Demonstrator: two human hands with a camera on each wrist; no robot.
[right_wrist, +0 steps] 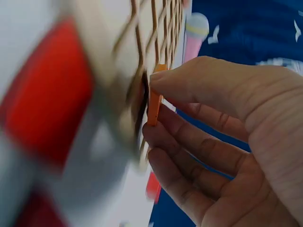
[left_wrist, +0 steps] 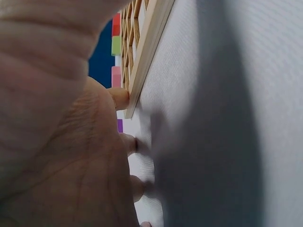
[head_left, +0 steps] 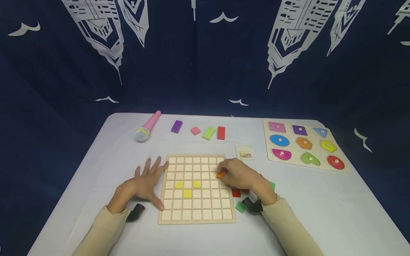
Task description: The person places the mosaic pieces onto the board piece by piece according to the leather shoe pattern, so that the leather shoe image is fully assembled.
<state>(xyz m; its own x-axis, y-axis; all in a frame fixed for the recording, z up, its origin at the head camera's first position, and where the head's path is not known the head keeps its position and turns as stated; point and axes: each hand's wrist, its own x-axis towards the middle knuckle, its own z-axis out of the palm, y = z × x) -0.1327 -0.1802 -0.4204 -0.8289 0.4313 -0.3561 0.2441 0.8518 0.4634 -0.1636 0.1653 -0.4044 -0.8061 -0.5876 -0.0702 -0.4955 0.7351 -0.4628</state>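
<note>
Head view: left hand (head_left: pixel 143 184) touches board (head_left: pixel 206 214), right hand (head_left: pixel 239 174) pinches orange piece (head_left: pixel 220 175)

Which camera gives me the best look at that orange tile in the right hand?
The right wrist view: the orange tile shows large there, pinched by the right hand. The head view shows it small and partly covered; the left wrist view doesn't show it.

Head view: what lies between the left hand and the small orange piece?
In the head view, the pale wooden grid board, with three flat yellow pieces in its cells, lies between the left hand and the orange piece.
</note>
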